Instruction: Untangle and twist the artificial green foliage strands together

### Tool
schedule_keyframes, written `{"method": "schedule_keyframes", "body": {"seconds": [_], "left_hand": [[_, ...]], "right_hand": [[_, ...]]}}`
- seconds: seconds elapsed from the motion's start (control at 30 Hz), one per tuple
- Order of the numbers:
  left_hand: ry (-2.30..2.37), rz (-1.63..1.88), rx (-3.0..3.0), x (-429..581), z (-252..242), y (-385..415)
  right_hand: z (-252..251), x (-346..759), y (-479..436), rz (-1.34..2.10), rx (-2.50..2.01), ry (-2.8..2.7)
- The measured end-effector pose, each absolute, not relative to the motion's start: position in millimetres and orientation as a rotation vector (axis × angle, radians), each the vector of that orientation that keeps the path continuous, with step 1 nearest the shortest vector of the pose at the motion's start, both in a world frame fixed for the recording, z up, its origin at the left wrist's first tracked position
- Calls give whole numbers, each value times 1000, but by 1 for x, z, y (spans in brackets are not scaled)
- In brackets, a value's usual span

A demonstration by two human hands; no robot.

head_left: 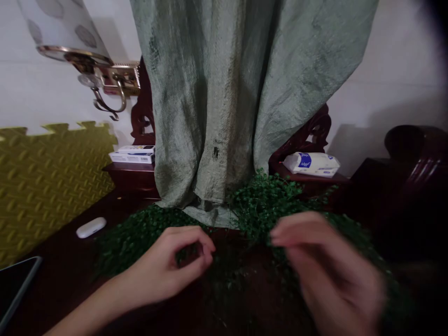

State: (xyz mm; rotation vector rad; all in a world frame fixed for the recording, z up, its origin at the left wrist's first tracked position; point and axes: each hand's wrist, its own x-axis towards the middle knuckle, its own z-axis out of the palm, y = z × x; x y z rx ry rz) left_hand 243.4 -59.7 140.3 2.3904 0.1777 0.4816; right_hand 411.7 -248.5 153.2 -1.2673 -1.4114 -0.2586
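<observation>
My left hand (178,261) is over the dark wooden surface, its fingers curled round so that the fingertips and thumb meet; whether something small is between them cannot be made out. To the right, my right hand (329,266) is blurred by motion, with bent fingers beside the green foliage. Leafy green sprigs (266,200) lie in a heap between and behind the hands, and more foliage (140,228) spreads behind my left hand. A grey-green woven cloth (217,102) hangs down behind, its lower edge resting among the leaves.
On the left are a yellow foam mat (52,182), a white case (91,227), a dark-screened device (17,289) and flat boxes (132,157). A tissue pack (315,164) sits on the right ledge. A wall lamp (70,37) is at upper left.
</observation>
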Motion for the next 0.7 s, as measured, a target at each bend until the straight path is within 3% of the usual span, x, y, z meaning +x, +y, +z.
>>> {"method": "schedule_keyframes", "body": {"seconds": [0.13,0.3,0.5,0.7], "left_hand": [[20,354,2372,280,111,-51],[86,387,2133,285,79,-46],[427,264,1350,284,67,-58],[436,177,1159,284,66,-65]], "right_hand": [[124,404,-207,-16,-1410,-1688],[74,417,-194,-133,-1643,-1682],[72,418,-199,19,-1659,-1603],[73,410,-201,98,-1650,-1385]]}}
